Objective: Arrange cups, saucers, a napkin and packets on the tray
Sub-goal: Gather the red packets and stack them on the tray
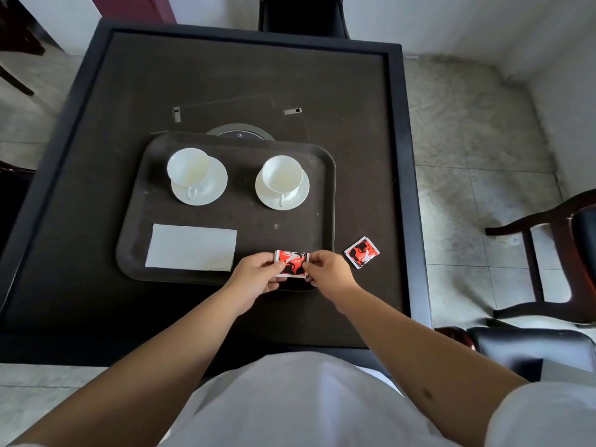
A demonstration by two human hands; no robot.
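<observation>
A dark tray (324, 201) lies on the table. On its far half stand two white cups on saucers, the left cup (189, 167) and the right cup (281, 174). A white folded napkin (192, 247) lies flat at the tray's near left. A red and black packet (292, 263) is at the tray's near right edge. My left hand (256, 275) pinches its left side and my right hand (329, 274) pinches its right side. A second red packet (362, 252) lies on the table just right of the tray.
The tray sits on a dark square table with a raised rim (404, 156). A round dark disc (240, 134) and a flat dark panel lie behind the tray. Chairs stand at the right (554, 253) and the far side (303, 14).
</observation>
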